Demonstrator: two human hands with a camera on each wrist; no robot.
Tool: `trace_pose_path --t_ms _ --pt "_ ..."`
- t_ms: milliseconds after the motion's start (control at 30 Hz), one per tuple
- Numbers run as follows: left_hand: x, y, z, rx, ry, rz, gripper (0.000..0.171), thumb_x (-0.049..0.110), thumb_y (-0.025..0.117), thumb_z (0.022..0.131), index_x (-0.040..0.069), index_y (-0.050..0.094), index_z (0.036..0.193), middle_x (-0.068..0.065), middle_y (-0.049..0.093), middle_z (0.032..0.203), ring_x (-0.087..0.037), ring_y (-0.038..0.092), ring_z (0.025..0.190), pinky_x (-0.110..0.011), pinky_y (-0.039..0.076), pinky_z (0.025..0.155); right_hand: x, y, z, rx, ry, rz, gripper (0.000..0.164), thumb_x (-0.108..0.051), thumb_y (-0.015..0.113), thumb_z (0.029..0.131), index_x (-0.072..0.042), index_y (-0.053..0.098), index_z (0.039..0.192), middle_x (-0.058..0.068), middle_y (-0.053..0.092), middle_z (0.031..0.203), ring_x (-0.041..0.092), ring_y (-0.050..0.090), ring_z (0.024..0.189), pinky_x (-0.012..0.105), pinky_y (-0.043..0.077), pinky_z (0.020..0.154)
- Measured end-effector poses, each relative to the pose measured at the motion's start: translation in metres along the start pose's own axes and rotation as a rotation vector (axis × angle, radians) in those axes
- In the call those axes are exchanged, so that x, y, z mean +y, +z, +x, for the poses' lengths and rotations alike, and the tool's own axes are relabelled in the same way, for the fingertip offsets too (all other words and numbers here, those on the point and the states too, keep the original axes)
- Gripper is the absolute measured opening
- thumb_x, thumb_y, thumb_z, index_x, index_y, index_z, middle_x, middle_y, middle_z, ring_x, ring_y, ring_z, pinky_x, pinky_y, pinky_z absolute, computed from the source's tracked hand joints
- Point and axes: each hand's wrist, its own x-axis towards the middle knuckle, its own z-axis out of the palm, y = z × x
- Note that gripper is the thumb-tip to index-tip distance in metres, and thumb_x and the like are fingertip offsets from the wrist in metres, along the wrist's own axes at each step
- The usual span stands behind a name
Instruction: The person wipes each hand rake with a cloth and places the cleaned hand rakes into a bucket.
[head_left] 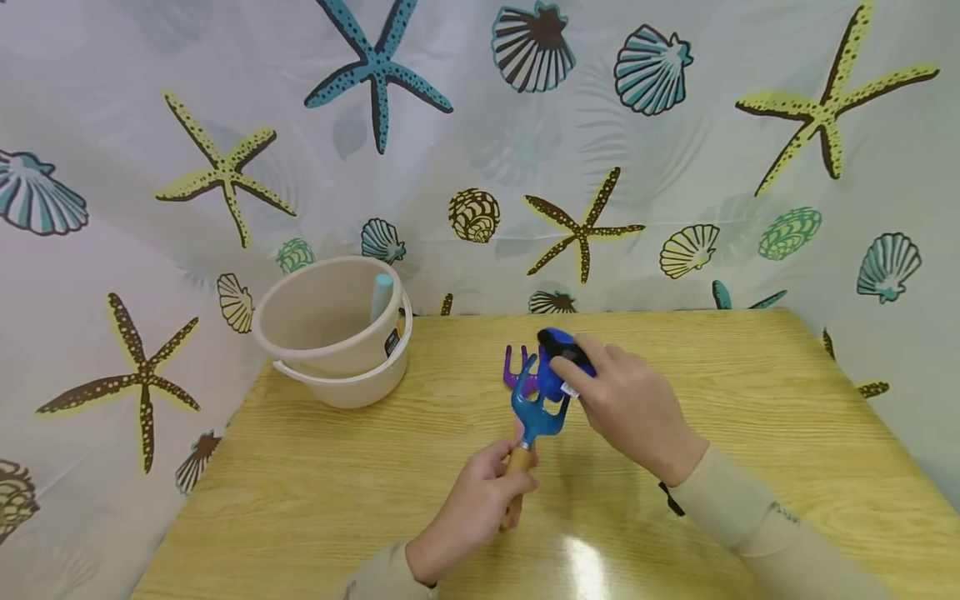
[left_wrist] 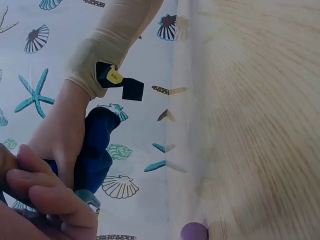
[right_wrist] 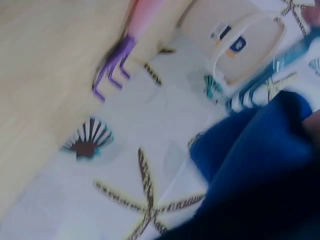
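Observation:
My left hand point(head_left: 474, 504) grips the wooden handle of a blue three-pronged garden hand fork point(head_left: 534, 417), its prongs pointing away from me. My right hand point(head_left: 637, 408) pinches a blue cloth point(head_left: 551, 379) with a black part and a small white tag. The cloth is right at the fork's prongs and overlaps them in the head view. In the left wrist view the cloth point(left_wrist: 97, 150) hangs below the right hand's fingers. A purple hand fork point(right_wrist: 117, 67) with a pink handle lies on the table beneath, partly hidden in the head view.
A beige bucket point(head_left: 360, 392) with a white carrying handle stands at the back left of the wooden table point(head_left: 750, 400). The light blue end of a handle point(head_left: 382, 296) sticks up inside it. A curtain point(head_left: 465, 150) printed with shells and starfish hangs behind the table.

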Motion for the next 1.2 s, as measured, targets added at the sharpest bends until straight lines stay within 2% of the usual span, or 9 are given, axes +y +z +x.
trace_pose_path --t_ms 100,233,400,500,667,800,900,1000,1200 --pt "-0.001 -0.003 0.000 0.004 -0.007 0.000 0.022 0.010 0.055 0.090 0.000 0.053 0.110 -0.005 0.056 0.063 -0.014 0.049 0.041 -0.019 0.035 0.035 0.011 -0.006 -0.001 0.035 0.087 0.050 0.035 -0.014 0.072 0.080 -0.013 0.064 0.114 0.019 0.057 0.112 0.030 0.062 0.074 0.046 0.057 0.053" --pt "-0.002 -0.011 0.004 0.045 -0.006 0.031 0.027 0.010 0.058 0.089 0.003 0.050 0.114 -0.012 0.064 0.082 -0.016 0.051 0.041 -0.020 0.039 0.035 0.017 -0.013 -0.003 0.070 0.208 0.243 0.039 -0.021 0.074 0.078 -0.017 0.065 0.116 0.012 0.056 0.114 0.021 0.063 0.074 0.044 0.058 0.054" --pt "-0.003 -0.018 0.013 0.126 0.024 0.081 0.020 0.018 0.052 0.094 0.005 0.054 0.109 -0.014 0.066 0.078 -0.012 0.038 0.035 -0.020 0.035 0.034 0.008 -0.024 0.003 0.126 0.298 0.474 0.036 -0.017 0.070 0.081 -0.017 0.065 0.117 0.005 0.056 0.119 0.017 0.059 0.094 0.047 0.057 0.071" --pt "-0.005 -0.021 0.017 0.162 0.041 0.068 0.021 0.019 0.047 0.098 0.003 0.056 0.107 -0.016 0.064 0.076 -0.013 0.039 0.039 -0.022 0.036 0.038 0.000 -0.037 0.011 0.148 0.335 0.602 0.036 -0.008 0.069 0.081 -0.013 0.065 0.116 0.005 0.057 0.120 0.017 0.055 0.102 0.050 0.052 0.080" --pt "-0.004 -0.022 0.019 0.185 0.055 0.069 0.024 0.013 0.055 0.093 0.002 0.053 0.114 -0.012 0.059 0.089 -0.016 0.046 0.043 -0.023 0.041 0.043 -0.010 -0.060 0.027 0.116 0.355 0.766 0.036 -0.001 0.068 0.083 -0.004 0.062 0.118 0.011 0.057 0.119 0.019 0.051 0.106 0.053 0.048 0.085" --pt "0.005 -0.020 0.015 0.169 0.062 0.053 0.027 0.006 0.054 0.093 -0.001 0.048 0.118 -0.014 0.057 0.098 -0.016 0.044 0.039 -0.023 0.040 0.039 -0.010 -0.052 0.030 0.034 0.345 0.855 0.037 -0.008 0.067 0.087 -0.010 0.060 0.123 0.006 0.055 0.123 0.017 0.049 0.109 0.053 0.047 0.084" --pt "0.017 -0.016 0.009 0.151 0.056 0.050 0.026 0.001 0.050 0.093 -0.004 0.045 0.118 -0.015 0.056 0.097 -0.012 0.040 0.038 -0.021 0.038 0.038 -0.008 -0.030 0.029 -0.055 0.316 0.859 0.039 -0.018 0.067 0.088 -0.018 0.058 0.127 0.000 0.051 0.127 0.014 0.047 0.111 0.050 0.048 0.086" --pt "0.023 -0.012 0.006 0.139 0.055 0.055 0.027 -0.001 0.049 0.092 -0.004 0.045 0.118 -0.014 0.055 0.097 -0.007 0.036 0.038 -0.018 0.035 0.037 -0.006 -0.007 0.025 -0.112 0.286 0.769 0.046 -0.025 0.068 0.088 -0.020 0.054 0.132 0.000 0.046 0.131 0.016 0.047 0.112 0.050 0.048 0.088" --pt "0.004 -0.011 0.011 0.148 0.063 0.063 0.026 0.006 0.052 0.093 0.002 0.048 0.119 -0.017 0.057 0.098 -0.006 0.034 0.037 -0.018 0.032 0.033 -0.010 0.010 0.023 -0.025 0.241 0.459 0.057 -0.027 0.073 0.083 -0.018 0.051 0.134 0.005 0.046 0.129 0.020 0.053 0.104 0.049 0.052 0.081"
